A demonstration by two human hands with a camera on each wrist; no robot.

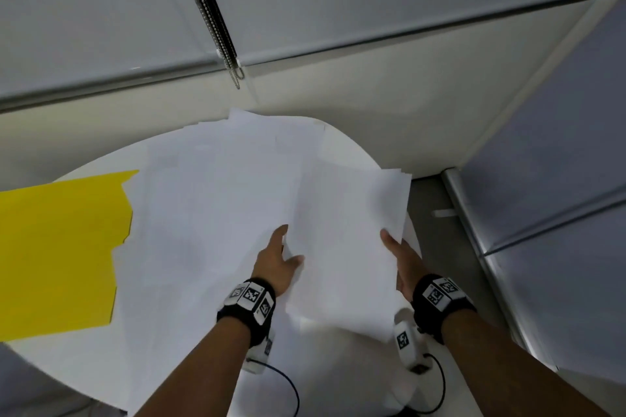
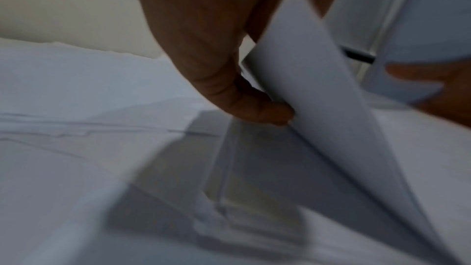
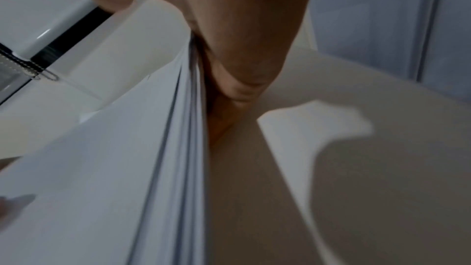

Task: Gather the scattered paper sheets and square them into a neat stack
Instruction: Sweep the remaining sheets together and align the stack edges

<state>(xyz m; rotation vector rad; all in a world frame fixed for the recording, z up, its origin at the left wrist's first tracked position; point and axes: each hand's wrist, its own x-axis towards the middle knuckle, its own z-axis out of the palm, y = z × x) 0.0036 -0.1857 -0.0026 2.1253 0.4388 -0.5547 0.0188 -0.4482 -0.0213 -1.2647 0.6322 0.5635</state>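
Observation:
A bundle of white sheets (image 1: 345, 230) is held a little above the right side of the round white table (image 1: 349, 152). My left hand (image 1: 281, 257) grips its left edge, thumb on top; in the left wrist view that hand (image 2: 254, 98) pinches the lifted bundle (image 2: 318, 98). My right hand (image 1: 398, 254) grips the right edge, and the sheet edges (image 3: 178, 148) press against its palm (image 3: 229, 47). Several loose white sheets (image 1: 210, 196) lie overlapped across the table's middle, seen again in the left wrist view (image 2: 76, 88). The fingers under the bundle are hidden.
A yellow sheet (image 1: 61, 247) lies at the table's left, partly under the white sheets. A blind's bead chain (image 1: 216, 20) hangs by the wall behind. A grey partition (image 1: 542, 179) stands at the right, with floor (image 1: 440, 230) between it and the table edge.

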